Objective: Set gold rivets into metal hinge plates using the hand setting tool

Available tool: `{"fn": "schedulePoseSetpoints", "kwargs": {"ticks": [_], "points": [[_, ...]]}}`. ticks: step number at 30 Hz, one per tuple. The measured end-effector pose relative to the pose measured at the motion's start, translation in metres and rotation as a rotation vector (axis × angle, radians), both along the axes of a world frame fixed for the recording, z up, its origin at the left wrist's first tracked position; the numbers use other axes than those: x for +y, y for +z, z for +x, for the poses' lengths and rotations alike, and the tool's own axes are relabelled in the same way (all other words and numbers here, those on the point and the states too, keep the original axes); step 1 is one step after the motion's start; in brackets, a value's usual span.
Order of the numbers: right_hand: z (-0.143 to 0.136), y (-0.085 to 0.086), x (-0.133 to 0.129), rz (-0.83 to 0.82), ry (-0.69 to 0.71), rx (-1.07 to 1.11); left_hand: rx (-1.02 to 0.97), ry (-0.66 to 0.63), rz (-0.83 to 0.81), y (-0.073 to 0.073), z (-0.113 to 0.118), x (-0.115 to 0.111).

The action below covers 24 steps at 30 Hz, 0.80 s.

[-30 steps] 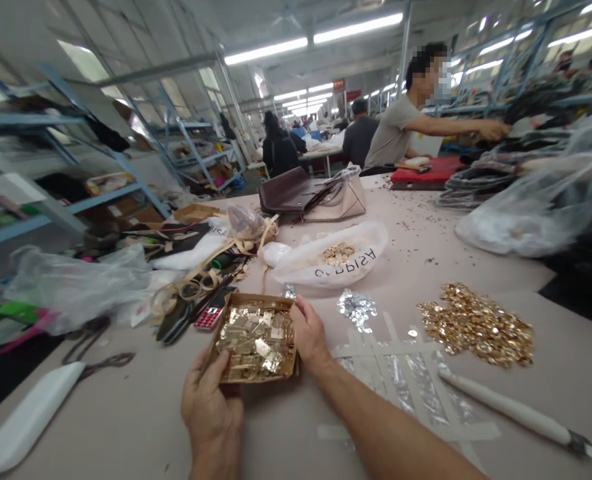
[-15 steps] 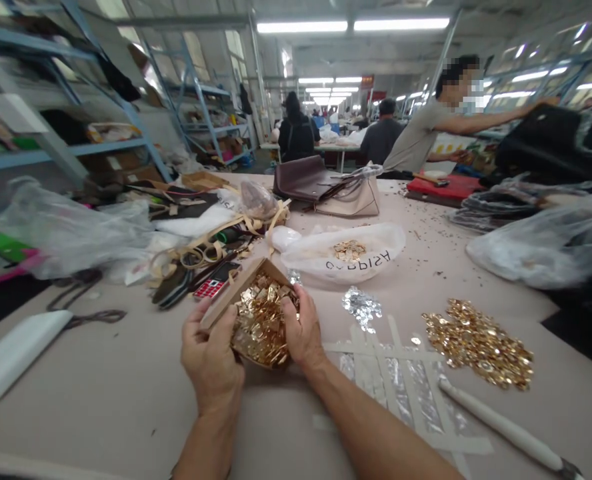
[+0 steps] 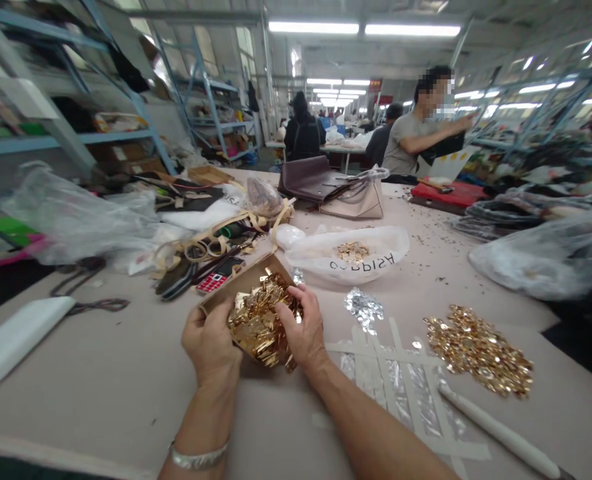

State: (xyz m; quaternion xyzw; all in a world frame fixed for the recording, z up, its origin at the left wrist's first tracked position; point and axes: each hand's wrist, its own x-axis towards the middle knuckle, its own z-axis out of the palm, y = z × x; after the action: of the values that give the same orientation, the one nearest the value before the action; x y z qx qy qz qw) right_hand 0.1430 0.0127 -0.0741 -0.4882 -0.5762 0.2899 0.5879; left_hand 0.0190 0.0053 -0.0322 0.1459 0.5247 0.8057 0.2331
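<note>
My left hand [image 3: 215, 343] grips the left side of a small cardboard box [image 3: 241, 279], which is tilted above the table. Gold metal pieces [image 3: 259, 317], flat and shiny, fill the box. My right hand [image 3: 303, 327] is closed around the box's right edge, its thumb over the gold pieces; the wall under that hand is hidden. Just beyond lies a white plastic bag [image 3: 296, 253] with more gold pieces on it. Small silver discs [image 3: 363, 308] sit to the right of the box, and a heap of gold round pieces [image 3: 479, 350] is farther right.
Tape strips over clear plastic [image 3: 411, 387] cross the table near a white-handled tool [image 3: 501, 423]. Scissors [image 3: 206, 248] and a red-keyed phone [image 3: 211, 283] lie beyond the box. A dark handbag [image 3: 309, 179] stands at the back. A co-worker [image 3: 401, 137] is behind the table.
The box has tipped more toward me and its gold pieces have shifted. My right thumb has moved slightly left over them. The co-worker at the back has moved left, arm now folded in closer.
</note>
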Motion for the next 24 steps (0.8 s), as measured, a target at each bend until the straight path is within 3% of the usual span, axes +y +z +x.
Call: {"fn": "schedulePoseSetpoints", "kwargs": {"ticks": [8,15,21,24], "points": [[-0.006,-0.001,-0.009,0.160,0.078,-0.425,0.031,0.016,0.048,0.002,-0.031,0.024],[-0.010,-0.008,-0.007,0.143,0.153,-0.441,0.051,-0.081,-0.038,-0.005,-0.066,0.052],[-0.009,-0.004,-0.010,0.265,0.085,-0.502,0.152,-0.133,-0.032,-0.002,-0.063,0.052],[-0.015,0.002,-0.012,0.325,0.132,-0.606,0.197,-0.127,-0.019,-0.003,-0.058,0.043]]}}
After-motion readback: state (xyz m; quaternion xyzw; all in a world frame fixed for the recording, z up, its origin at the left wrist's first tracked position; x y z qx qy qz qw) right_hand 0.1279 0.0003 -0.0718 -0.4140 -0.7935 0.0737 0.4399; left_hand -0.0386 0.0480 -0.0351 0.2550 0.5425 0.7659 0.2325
